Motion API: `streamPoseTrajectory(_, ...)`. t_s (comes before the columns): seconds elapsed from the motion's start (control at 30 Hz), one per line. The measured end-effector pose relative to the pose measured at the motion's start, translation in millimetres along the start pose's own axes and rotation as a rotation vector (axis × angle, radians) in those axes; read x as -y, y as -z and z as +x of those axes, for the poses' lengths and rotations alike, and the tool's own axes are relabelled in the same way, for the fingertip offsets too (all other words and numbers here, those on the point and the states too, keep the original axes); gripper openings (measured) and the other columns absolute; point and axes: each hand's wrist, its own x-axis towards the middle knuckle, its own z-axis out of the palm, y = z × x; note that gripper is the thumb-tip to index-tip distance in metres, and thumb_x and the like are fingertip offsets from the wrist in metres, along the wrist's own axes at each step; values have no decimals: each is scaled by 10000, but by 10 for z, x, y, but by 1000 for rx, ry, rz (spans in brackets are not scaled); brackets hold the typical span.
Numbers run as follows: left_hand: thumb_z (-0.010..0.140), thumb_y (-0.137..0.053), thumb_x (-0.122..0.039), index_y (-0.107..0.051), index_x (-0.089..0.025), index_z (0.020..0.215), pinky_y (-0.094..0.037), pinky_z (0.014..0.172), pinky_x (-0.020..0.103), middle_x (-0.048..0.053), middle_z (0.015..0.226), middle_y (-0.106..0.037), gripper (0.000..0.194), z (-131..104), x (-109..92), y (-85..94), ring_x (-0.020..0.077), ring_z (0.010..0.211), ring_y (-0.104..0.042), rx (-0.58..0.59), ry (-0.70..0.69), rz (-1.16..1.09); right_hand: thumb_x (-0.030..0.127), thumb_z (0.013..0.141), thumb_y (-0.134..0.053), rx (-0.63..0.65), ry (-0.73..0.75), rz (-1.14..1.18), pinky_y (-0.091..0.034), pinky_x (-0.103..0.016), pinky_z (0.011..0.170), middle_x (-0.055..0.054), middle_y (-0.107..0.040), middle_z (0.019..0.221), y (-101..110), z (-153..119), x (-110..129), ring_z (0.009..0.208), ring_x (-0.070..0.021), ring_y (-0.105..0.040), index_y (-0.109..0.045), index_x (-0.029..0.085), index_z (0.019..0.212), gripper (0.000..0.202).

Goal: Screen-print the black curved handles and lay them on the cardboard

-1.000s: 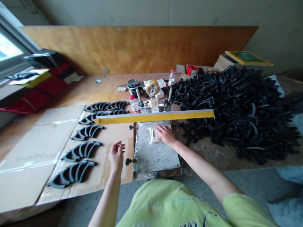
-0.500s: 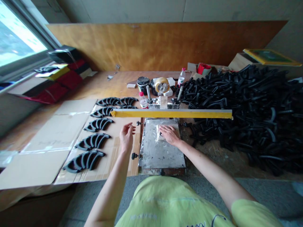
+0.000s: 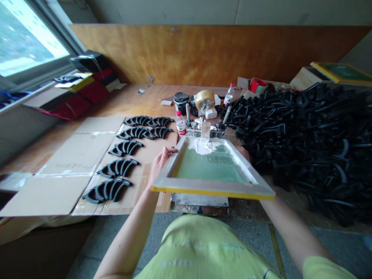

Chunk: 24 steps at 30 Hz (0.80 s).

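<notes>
A screen-printing frame (image 3: 216,185) with green mesh slants low over the metal base plate (image 3: 200,200), its near side edged with yellow tape. White paste (image 3: 205,146) lies along the far end of the mesh. My left hand (image 3: 160,162) is closed on the frame's left side, fingers along the rail. At the frame's right side is my right hand (image 3: 243,152), gripping the rail and partly hidden behind it. Most of the base plate is covered from view by the frame. The far end of the frame meets the hinge clamp (image 3: 205,132).
Curved black ribbed parts (image 3: 117,167) lie in rows on cardboard (image 3: 55,192) to the left. A large heap of black parts (image 3: 308,135) fills the right. Behind the clamp stand bottles (image 3: 181,124), a black tub (image 3: 181,102) and a tape roll (image 3: 205,99).
The frame has swung down from a raised, edge-on position to lie low over the plate. My right hand left the plate for the frame's right side; my left hand closed on its left side.
</notes>
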Motion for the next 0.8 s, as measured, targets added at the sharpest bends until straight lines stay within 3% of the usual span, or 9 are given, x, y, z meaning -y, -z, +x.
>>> streamPoseTrajectory(0.03,820,-516,-655,-711,-117,928,-403,523,217,30,741,-631,583,-82,113,37,112,598,-526,27,58,39,68,858,-339,7,-30,-17,-321,-595,1043,37,-699,659,55,116,-37,634,-96,-628,-670,39,974,352)
streamPoseTrajectory(0.1,768,-606,-625,-697,-133,1035,-366,486,203,8,706,-616,568,-212,365,65,99,558,-495,69,157,60,101,805,-610,49,-46,-48,-435,-419,1042,-62,-725,1011,33,346,24,976,-192,-668,-678,139,1104,309)
streamPoseTrajectory(0.17,735,-652,-595,-598,-159,1248,-347,465,197,-11,684,-610,676,-279,618,43,94,522,-480,83,238,29,141,754,-713,131,28,-66,-446,-432,1040,-121,-593,1293,-146,537,225,1179,-258,-570,-613,150,1229,485)
streamPoseTrajectory(0.2,728,-663,-579,-523,-172,1338,-350,465,196,-17,684,-611,746,-291,735,23,94,513,-482,79,265,17,147,746,-728,192,83,-69,-437,-436,1044,-129,-550,1336,-269,608,345,1221,-272,-529,-586,152,1258,532)
streamPoseTrajectory(0.3,725,-666,-550,-414,-180,1427,-377,488,200,-15,703,-617,833,-265,1027,-29,99,524,-503,61,303,15,129,775,-698,413,133,-117,-461,-394,969,-130,-625,1150,-616,715,621,1121,-267,-554,-622,139,1129,362)
streamPoseTrajectory(0.4,736,-648,-556,-433,-172,1414,-404,524,207,7,756,-638,809,-211,1221,-28,110,578,-539,71,299,35,152,820,-651,597,82,-230,-470,-327,843,-102,-663,929,-765,670,700,942,-237,-592,-641,152,939,119)
streamPoseTrajectory(0.5,756,-618,-582,-477,-190,1381,-418,548,216,13,793,-655,752,-182,1331,2,121,619,-558,89,289,80,159,840,-604,646,154,-267,-445,-304,791,-101,-664,895,-686,489,700,900,-226,-579,-631,158,865,37)
streamPoseTrajectory(0.7,772,-589,-602,-505,-199,1354,-422,558,228,14,809,-659,712,-185,1385,13,134,640,-567,91,295,117,43,801,-520,807,545,4,-413,-287,774,-66,-639,819,-292,160,700,871,-203,-554,-627,169,813,166)
streamPoseTrajectory(0.8,775,-590,-591,-507,-191,1348,-418,554,226,13,793,-650,704,-190,1356,6,133,640,-563,77,291,125,60,794,-543,801,506,40,-409,-279,723,-42,-629,780,-272,198,683,807,-192,-550,-625,186,787,151)
